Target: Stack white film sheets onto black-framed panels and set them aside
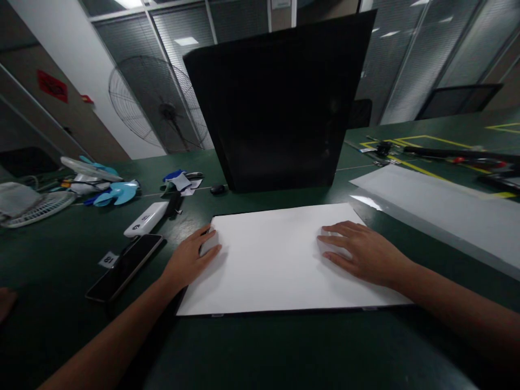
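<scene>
A flat white sheet (pixel 268 271) with a thin dark edge under it lies on the green table in front of me. My left hand (pixel 190 257) is at the sheet's left edge, its fingertips on the white surface and thumb and fingers apart. On the right part of the sheet, my right hand (pixel 359 252) rests palm down with fingers stretched out. Neither hand grips anything. Behind the sheet a large black panel (pixel 280 108) stands upright, leaning slightly back.
At left are a dark phone (pixel 125 268), a white device (pixel 147 219) and a dismantled fan with light-blue blades (pixel 117 193). A translucent white sheet (pixel 447 211) lies to the right, with black parts (pixel 455 154) beyond it. Someone's hand (pixel 6 302) shows at the left edge.
</scene>
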`<state>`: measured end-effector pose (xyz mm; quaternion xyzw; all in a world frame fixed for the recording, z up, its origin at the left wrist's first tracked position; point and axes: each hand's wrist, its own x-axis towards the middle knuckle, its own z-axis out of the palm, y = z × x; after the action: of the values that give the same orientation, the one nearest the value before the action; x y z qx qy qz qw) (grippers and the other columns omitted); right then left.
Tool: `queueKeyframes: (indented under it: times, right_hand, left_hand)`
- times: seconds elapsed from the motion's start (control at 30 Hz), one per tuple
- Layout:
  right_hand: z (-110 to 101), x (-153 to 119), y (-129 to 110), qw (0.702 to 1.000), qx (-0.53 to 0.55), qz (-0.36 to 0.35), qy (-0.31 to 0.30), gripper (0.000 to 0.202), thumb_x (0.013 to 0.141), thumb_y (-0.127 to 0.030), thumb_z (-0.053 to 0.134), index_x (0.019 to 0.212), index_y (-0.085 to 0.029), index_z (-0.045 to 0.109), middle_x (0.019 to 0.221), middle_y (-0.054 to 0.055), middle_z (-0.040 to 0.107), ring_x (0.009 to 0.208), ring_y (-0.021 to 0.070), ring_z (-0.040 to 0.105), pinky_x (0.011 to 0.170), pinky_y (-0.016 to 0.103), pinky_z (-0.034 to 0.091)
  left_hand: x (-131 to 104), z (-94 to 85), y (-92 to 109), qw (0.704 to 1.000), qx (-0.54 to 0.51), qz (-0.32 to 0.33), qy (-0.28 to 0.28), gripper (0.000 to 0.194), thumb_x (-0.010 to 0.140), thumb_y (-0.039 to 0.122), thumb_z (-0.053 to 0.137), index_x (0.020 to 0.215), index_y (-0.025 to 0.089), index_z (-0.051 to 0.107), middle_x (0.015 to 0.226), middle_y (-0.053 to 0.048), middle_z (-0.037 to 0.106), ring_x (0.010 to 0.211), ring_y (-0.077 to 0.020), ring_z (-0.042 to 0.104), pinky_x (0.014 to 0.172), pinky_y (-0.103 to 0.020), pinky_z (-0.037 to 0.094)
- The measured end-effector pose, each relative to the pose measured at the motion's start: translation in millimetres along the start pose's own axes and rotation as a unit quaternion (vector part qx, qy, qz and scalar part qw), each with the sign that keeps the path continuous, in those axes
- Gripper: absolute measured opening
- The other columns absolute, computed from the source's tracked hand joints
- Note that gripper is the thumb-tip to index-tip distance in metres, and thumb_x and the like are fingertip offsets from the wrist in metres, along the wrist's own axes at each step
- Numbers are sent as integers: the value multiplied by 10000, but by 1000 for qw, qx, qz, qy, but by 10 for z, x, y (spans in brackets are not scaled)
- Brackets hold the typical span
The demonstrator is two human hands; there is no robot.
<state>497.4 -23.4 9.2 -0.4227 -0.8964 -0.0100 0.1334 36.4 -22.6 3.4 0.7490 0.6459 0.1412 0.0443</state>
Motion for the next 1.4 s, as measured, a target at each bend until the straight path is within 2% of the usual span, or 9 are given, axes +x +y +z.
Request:
queueKeyframes:
  times: [0.17, 0.33, 0.4, 0.5, 0.6, 0.93, 1.13, 1.27, 1.4]
  right_hand:
    - [-27, 23, 271, 999, 6, 33, 0, 482, 1072, -513, 404, 1384, -282, 691, 1409, 65, 654, 1296, 305, 601, 1114, 588, 476]
    - [-87, -190, 1211, 960, -142, 233, 58, 548, 1061, -470, 402, 1486, -181, 589, 1549, 152, 512, 1424, 357, 470, 1168, 564, 397]
    - [-93, -347, 1592, 936, -167, 302, 67, 661, 1021, -517, 466, 1503, -70, 534, 1566, 261, 438, 1465, 450, 386, 1152, 643, 364]
    - [-72, -537, 1958, 894, -137, 426, 15, 816, 975, -688, 464, 1488, -56, 517, 1527, 329, 432, 1429, 528, 386, 1068, 736, 364]
    - [-59, -595, 2038, 876, -77, 476, -35, 838, 974, -768, 370, 1444, -104, 569, 1442, 328, 514, 1291, 516, 520, 966, 698, 446]
    - [-383, -390, 1455, 858, -119, 496, -59, 477, 1020, -337, 354, 1331, -80, 609, 1211, 297, 642, 1041, 438, 642, 831, 561, 504]
    - [-584, -154, 732, 874, -157, 456, -63, 441, 1027, -399, 348, 1139, -73, 622, 1092, 266, 665, 999, 415, 670, 727, 447, 466]
    - [-486, -2, 194, 911, -188, 348, -116, 315, 983, -368, 434, 1047, -139, 640, 995, 186, 701, 858, 348, 693, 657, 415, 475]
    - [-291, 33, -282, 967, -134, 161, -143, 297, 975, -321, 470, 1112, -169, 685, 1040, 143, 735, 864, 304, 707, 701, 432, 548]
  left_hand:
    - [-7, 2, 0, 1000, 14, 5, -5, 753, 945, 678, 482, 1493, 174, 593, 1637, -129, 476, 1483, -351, 481, 1244, -528, 360]
    - [-7, -7, -1, 1000, 17, 6, -8, 718, 946, 673, 481, 1467, 199, 624, 1641, -119, 471, 1481, -350, 485, 1245, -522, 359]
    - [-6, -4, -6, 1000, 19, 4, -7, 720, 945, 684, 480, 1463, 206, 630, 1641, -113, 473, 1476, -354, 491, 1244, -519, 363]
    - [-4, 4, -15, 1000, 21, 6, -7, 713, 948, 689, 480, 1468, 224, 626, 1640, -96, 479, 1467, -347, 503, 1243, -520, 367]
    - [0, 9, -25, 1000, 20, 9, -6, 708, 948, 679, 484, 1466, 217, 627, 1637, -96, 482, 1471, -342, 500, 1243, -523, 367]
    - [10, 51, -76, 999, 20, 34, 12, 687, 949, 644, 510, 1450, 190, 638, 1597, -109, 530, 1455, -331, 523, 1243, -517, 369]
    - [8, 43, -69, 999, 22, 44, 22, 652, 955, 623, 526, 1434, 198, 651, 1584, -105, 545, 1440, -332, 542, 1236, -517, 384]
    - [4, 35, -60, 998, 23, 47, 19, 664, 957, 621, 517, 1437, 180, 646, 1583, -123, 544, 1439, -341, 541, 1230, -529, 389]
    - [-3, 30, -53, 998, 22, 47, 22, 673, 974, 645, 476, 1424, 178, 657, 1579, -126, 549, 1445, -342, 534, 1234, -522, 384]
